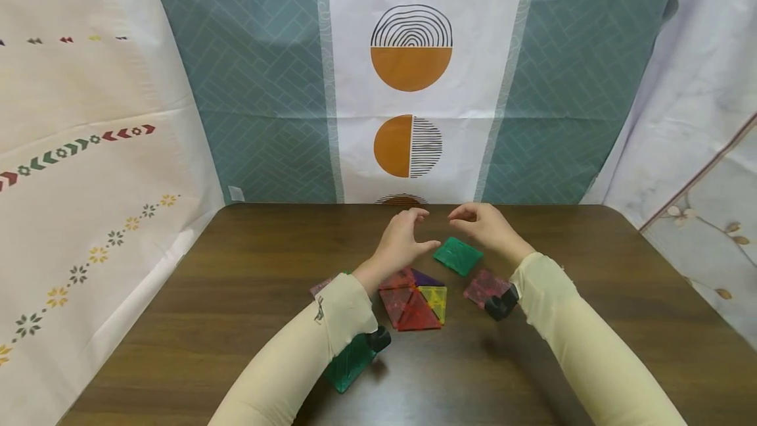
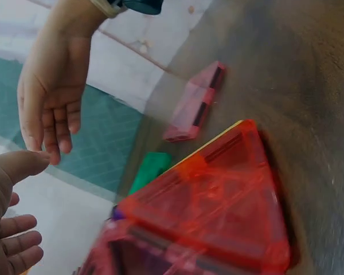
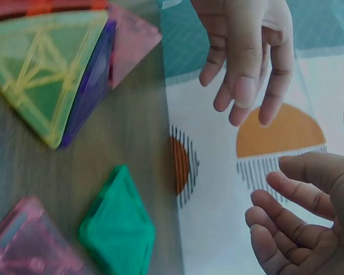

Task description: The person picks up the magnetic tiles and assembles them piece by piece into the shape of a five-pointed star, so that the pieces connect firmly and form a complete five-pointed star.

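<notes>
My left hand (image 1: 397,240) and right hand (image 1: 488,229) hover above the far part of the table, palms facing each other with a gap between them. Both hold nothing; their fingers look relaxed. Below and between them, a cluster of translucent magnetic tiles stands joined: a red triangle tile (image 1: 418,315), a yellow triangle tile (image 3: 46,74) and a purple tile (image 3: 89,86). Beneath the right hand lies a green tile stack (image 1: 458,256). Close to the right wrist is a pink tile stack (image 1: 481,284).
Another green tile (image 1: 350,363) lies under my left forearm, partly covered. A pink tile (image 1: 319,286) shows left of that wrist. The brown wooden table (image 1: 248,281) meets a patterned cloth (image 1: 266,84) at its back edge, with more cloth at both sides.
</notes>
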The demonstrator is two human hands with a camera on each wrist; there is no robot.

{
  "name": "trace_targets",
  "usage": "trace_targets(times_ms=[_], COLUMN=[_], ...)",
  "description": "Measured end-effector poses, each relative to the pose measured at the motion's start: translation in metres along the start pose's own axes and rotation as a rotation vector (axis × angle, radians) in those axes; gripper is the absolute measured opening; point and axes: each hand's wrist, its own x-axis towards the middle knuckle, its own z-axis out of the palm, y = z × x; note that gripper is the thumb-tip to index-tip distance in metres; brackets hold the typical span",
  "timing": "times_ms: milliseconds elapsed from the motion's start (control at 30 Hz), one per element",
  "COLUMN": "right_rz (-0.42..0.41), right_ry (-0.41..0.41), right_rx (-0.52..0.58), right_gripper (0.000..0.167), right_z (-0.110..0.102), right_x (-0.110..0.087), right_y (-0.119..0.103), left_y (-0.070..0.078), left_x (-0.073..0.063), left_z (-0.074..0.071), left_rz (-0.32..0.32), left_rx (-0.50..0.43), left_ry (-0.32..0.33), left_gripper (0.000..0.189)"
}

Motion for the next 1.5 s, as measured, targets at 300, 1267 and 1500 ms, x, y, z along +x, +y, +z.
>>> trace_targets(times_ms=[300,1267,1500], right_rz=[0.081,0.280,0.313], right_ry=[-0.008,-0.113,-0.098], right_rx=[-0.040,-0.180,-0.081], right_gripper=[0.033,0.027,0.024], right_z=[0.003,0.024,0.024], right_x=[-0.003,0.002,-0.001], right_y=[0.024,0.057,0.062], left_y=[0.004,0.013,0.013], left_x=[0.005,0.011,0.013], left_z=[0.028,0.052,0.051], left_rz=[-0.054,-0.180,-0.187], left_rx=[0.192,0.158,0.021], left_ry=[-0.112,-0.271,-0.244], left_gripper=[0.073,0.057,0.051])
